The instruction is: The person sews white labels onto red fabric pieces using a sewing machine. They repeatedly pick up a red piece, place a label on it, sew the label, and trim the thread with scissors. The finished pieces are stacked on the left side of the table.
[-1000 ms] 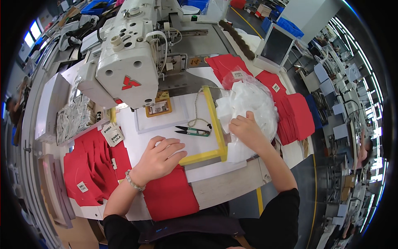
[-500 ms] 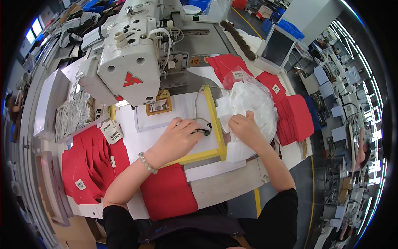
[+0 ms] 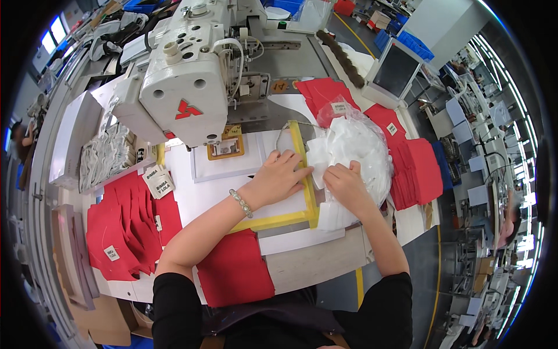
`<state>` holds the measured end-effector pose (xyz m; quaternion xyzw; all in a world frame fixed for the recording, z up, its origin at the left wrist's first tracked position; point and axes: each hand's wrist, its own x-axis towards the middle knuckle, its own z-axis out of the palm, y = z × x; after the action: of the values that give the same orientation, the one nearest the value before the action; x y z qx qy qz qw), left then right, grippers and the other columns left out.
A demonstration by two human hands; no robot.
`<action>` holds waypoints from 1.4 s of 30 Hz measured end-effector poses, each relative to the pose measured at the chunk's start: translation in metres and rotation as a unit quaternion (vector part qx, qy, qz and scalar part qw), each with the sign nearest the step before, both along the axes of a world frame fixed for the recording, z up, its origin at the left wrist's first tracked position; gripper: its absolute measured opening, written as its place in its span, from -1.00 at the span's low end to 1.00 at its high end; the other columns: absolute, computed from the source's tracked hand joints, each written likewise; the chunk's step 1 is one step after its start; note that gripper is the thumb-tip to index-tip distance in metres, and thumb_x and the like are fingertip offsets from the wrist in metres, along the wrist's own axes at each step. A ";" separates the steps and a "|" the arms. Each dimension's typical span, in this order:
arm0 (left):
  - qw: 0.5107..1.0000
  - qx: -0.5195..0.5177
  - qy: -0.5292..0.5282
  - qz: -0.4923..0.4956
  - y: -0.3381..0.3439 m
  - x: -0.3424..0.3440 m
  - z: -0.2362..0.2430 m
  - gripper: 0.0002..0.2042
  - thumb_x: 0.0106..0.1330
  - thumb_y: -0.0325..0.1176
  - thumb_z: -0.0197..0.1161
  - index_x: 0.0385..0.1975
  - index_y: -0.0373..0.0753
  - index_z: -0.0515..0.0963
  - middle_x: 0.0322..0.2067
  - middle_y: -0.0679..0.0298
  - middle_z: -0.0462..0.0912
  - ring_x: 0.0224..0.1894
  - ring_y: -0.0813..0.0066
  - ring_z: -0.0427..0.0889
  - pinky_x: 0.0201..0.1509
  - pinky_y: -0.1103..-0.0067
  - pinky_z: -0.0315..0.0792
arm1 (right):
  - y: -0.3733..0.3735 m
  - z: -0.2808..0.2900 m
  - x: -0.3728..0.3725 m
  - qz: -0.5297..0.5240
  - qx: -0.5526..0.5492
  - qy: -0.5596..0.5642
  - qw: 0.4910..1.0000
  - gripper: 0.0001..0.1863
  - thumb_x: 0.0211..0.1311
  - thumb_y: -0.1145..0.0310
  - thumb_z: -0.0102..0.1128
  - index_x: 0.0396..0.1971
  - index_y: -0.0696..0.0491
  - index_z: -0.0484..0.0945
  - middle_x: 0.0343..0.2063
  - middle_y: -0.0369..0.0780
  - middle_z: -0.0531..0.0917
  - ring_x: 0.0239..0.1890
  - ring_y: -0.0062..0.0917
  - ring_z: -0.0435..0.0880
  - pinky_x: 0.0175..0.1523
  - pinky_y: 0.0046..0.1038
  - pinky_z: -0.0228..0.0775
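Observation:
My right hand (image 3: 349,187) is closed at the left side of a heap of thin white sheets (image 3: 363,145), its fingertips pinching a sheet's edge. The heap lies partly in a clear plastic bag. My left hand (image 3: 280,179), with a bead bracelet at the wrist, reaches over the yellow-edged white board (image 3: 297,139). Its fingers are spread, and the tips come close to the white sheets. A cord (image 3: 281,135) runs down behind this hand. Only a small dark tip (image 3: 251,176) shows beside it; the hand hides the rest.
A white sewing machine head (image 3: 186,87) stands behind the board, beside a small framed clamp (image 3: 225,148). Red fabric stacks lie at left (image 3: 131,227), front (image 3: 235,270) and right (image 3: 415,171). A box of white labels (image 3: 107,157) and a screen (image 3: 395,70) flank the table.
My left hand has moved right toward the white sheets. The dark-handled tool on the cord, visible at its fingers before, is now mostly hidden. My right hand stays at the heap.

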<state>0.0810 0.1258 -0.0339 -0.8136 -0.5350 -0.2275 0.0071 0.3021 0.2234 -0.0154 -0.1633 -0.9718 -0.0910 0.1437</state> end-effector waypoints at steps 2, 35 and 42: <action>1.000 0.003 -0.013 -0.004 0.002 0.002 -0.001 -0.58 0.19 -0.14 0.33 0.07 -0.04 0.54 -0.07 0.28 0.47 0.07 0.33 0.38 0.10 0.36 0.19 | 0.000 -0.003 0.001 0.000 0.001 0.003 1.000 -0.89 0.05 0.44 0.28 -0.49 -0.03 0.49 -0.53 -0.38 0.44 -0.35 -0.59 0.52 -0.04 -0.33 0.06; 0.919 -0.092 -0.378 0.061 -0.096 -0.095 0.026 -0.73 0.24 -0.48 0.31 -0.06 -0.30 0.62 -0.14 0.15 0.71 -0.20 0.36 0.73 -0.08 0.52 0.58 | -0.039 -0.003 -0.144 0.144 -0.165 0.202 0.955 -0.78 -0.09 0.53 0.37 -0.37 -0.05 0.67 -0.41 -0.41 0.55 -0.48 -0.57 0.48 -0.28 -0.45 0.17; 0.977 -0.075 -0.183 0.085 -0.101 -0.097 0.006 -0.60 0.22 -0.41 0.30 0.08 -0.27 0.53 0.14 0.08 0.54 0.04 0.08 0.60 0.21 0.33 0.47 | -0.038 -0.010 -0.151 0.144 -0.138 0.161 0.967 -0.73 -0.08 0.38 0.41 -0.27 -0.09 0.70 -0.35 -0.35 0.51 -0.38 -0.53 0.50 -0.23 -0.40 0.17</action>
<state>-0.0161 0.0248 -0.0281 -0.7082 -0.6097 -0.3301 -0.1330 0.1508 0.1857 -0.0256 -0.0525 -0.9523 0.0931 0.2857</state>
